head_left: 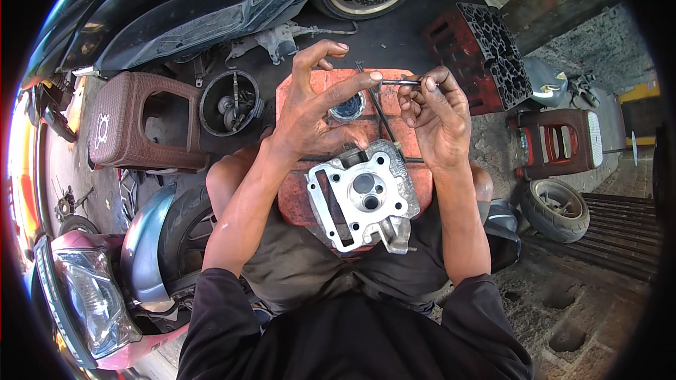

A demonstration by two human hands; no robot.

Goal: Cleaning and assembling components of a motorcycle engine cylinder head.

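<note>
My right hand (pixel 443 112) pinches a thin dark metal rod (pixel 401 82) between thumb and fingers, holding it roughly level. My left hand (pixel 310 109) has its fingers spread, and one fingertip meets the rod's left end. Below both hands, a silver engine cylinder head (pixel 341 193) lies with its machined face up on a red surface (pixel 290 200) in front of me. A small round tin (pixel 348 108) with dark, shiny contents sits beyond it, partly covered by my left hand. Beside the tin is a long dark tool with a slim shaft (pixel 381 109).
On the left stand a brown plastic stool (pixel 113 123) and a black bucket (pixel 204 109) of parts. A dark motorcycle body (pixel 190 7) fills the far left. To the right are a red crate (pixel 451 63), another stool (pixel 581 141), a loose wheel (pixel 574 222) and a floor grate (pixel 612 229).
</note>
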